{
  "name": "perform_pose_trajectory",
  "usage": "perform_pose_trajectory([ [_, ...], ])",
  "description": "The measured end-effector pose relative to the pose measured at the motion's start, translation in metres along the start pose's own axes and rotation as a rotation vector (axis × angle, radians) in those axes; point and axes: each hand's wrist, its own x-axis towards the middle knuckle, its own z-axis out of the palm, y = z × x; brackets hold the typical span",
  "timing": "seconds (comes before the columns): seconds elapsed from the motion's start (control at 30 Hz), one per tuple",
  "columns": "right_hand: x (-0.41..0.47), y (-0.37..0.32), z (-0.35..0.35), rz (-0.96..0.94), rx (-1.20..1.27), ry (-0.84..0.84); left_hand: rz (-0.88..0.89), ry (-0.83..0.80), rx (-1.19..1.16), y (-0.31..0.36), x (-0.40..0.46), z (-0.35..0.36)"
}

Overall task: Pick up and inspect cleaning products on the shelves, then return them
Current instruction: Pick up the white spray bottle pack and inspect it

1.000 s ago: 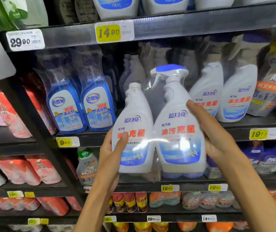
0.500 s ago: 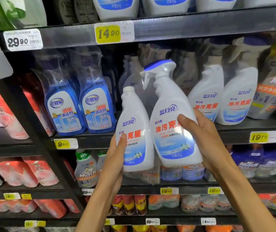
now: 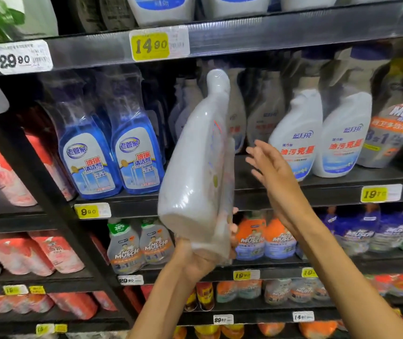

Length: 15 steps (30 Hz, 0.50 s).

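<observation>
While left hand [image 3: 196, 261] grips glossy shrink-wrapped bottles [image 3: 196, 172], right hand [image 3: 272, 176] hovers.

Taking the yellow 14.90 price tag [image 3: 150, 46] as the mark: a white 29.90 tag [image 3: 22, 57] sits far left of it, 9.90 [image 3: 92, 211] below left, and lower still, Mr Muscle bottles [image 3: 125, 243] marked 30%
</observation>
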Motion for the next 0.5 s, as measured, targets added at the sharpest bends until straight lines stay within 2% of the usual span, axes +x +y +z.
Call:
perform_pose_trajectory([
  [0.07, 0.013, 0.01, 0.008, 0.148, 0.132, 0.01, -0.142, -0.084, -0.02, -0.003, -0.002, 0.004],
  [0.17, 0.016, 0.016, 0.014, 0.26, 0.333, -0.023, -0.238, -0.197, -0.102, -0.01, -0.004, 0.008],
  [0.23, 0.017, 0.018, 0.016, 0.243, 0.419, 0.004, -0.268, -0.172, -0.123, -0.008, -0.009, 0.012],
  [0.3, 0.015, 0.012, 0.018, 0.229, 0.462, 0.043, -0.237, -0.049, 0.055, -0.007, -0.014, 0.011],
  [0.33, 0.015, 0.009, 0.017, 0.217, 0.455, 0.066, -0.197, 0.068, 0.18, -0.006, -0.016, 0.006],
  [0.4, 0.013, 0.004, 0.011, 0.185, 0.38, 0.105, 0.053, 0.237, 0.257, 0.002, -0.022, -0.008],
  [0.43, 0.01, -0.001, 0.008, 0.175, 0.336, 0.116, 0.203, 0.228, 0.177, 0.009, -0.026, -0.014],
  [0.5, 0.005, -0.007, 0.003, 0.167, 0.265, 0.129, 0.384, 0.053, 0.094, 0.029, -0.04, -0.021],
])
